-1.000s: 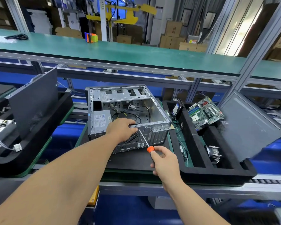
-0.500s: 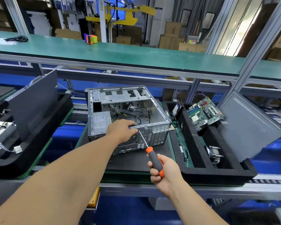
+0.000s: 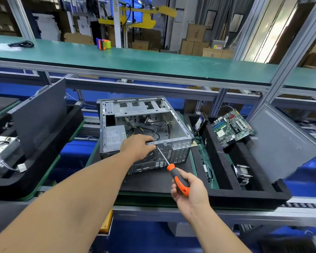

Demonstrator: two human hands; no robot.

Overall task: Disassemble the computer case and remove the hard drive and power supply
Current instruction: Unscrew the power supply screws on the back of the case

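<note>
An open grey computer case lies on its side on a black mat, rear panel toward me. The power supply sits in its near left corner, with black cables loose inside. My left hand rests on the case's rear top edge, fingers curled over the rim. My right hand grips the orange and black handle of a screwdriver. Its shaft slants up and left, and the tip touches the rear panel just under my left fingers. A hard drive stands in the black foam tray on the right.
The black foam tray on the right holds a motherboard, a heatsink and a leaning grey side panel. Another tray on the left holds a side panel and a wired unit. A green shelf runs behind.
My right hand has slid back down the screwdriver handle, from near the orange collar to its rear end. The tip stays at the rear panel. My left hand has not moved.
</note>
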